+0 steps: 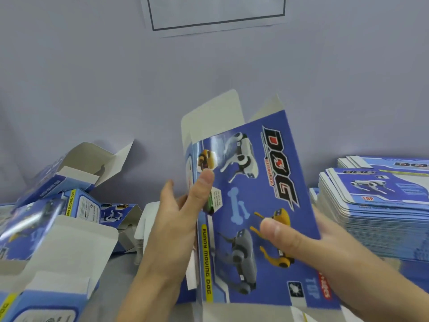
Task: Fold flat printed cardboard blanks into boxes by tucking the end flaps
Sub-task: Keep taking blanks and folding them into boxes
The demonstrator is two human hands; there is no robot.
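Head view: nearest, below and left of the left hand (pixel 171 219), a folded blue printed cardboard box with a white open flap (pixel 69 247), lying on its side among others. Left hand with fingers loosely spread, thumb (pixel 202 184) pressed flat on the left edge of the blue glossy cardboard box blank printed with robot dogs and the word DOG (pixel 250 205), fingers behind that edge. Right hand (pixel 308 238) pinching the same blank at its right edge, thumb (pixel 278 231) on the printed face over the yellow dog, fingers hidden behind. Blank held upright between the two hands, tilted slightly, partly opened into a sleeve, white end flaps (pixel 216 112) standing open at the top, above both hands. Just right of the right hand, a tall stack of flat blue printed blanks (pixel 376 205), a second stack behind it. Left of the left hand and farther back, more folded blue boxes with grey insides and open flaps (pixel 92 163), piled loosely. Beyond the hands, a pale lilac wall (pixel 92 66) with a white sheet bearing a dark rectangular border (pixel 216 12) high above the blank.
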